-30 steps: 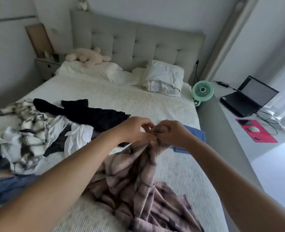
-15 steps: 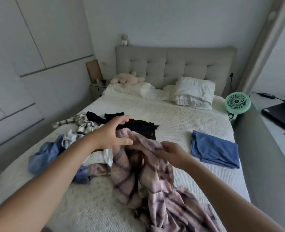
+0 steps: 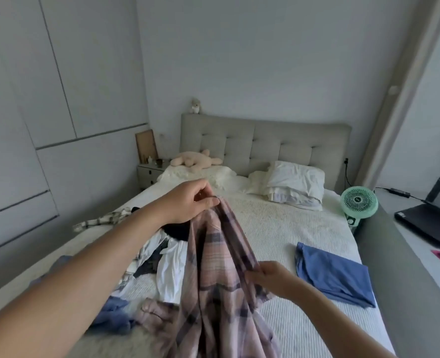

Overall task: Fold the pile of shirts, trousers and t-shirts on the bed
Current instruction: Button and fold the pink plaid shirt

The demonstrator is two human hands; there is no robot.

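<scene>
A pink plaid shirt (image 3: 213,275) hangs stretched over the bed (image 3: 286,228). My left hand (image 3: 187,202) pinches its top edge, raised high. Lower and to the right, my right hand (image 3: 270,277) grips the same edge. The shirt's lower part trails onto the bedspread near me. A pile of unfolded clothes (image 3: 159,262) lies to the left: white, black, striped and blue pieces. A folded blue garment (image 3: 332,272) lies flat on the bed's right side.
Pillows (image 3: 293,187) and a plush toy (image 3: 195,161) lie by the grey headboard. A green fan (image 3: 359,202) stands at the bed's right edge, with a laptop (image 3: 430,220) on the ledge beyond. Wardrobe doors line the left wall.
My hands, together at the shirt's edge a second ago, have moved apart. The left hand rose and went forward, the right slid down along the edge. My view tilted upward.
</scene>
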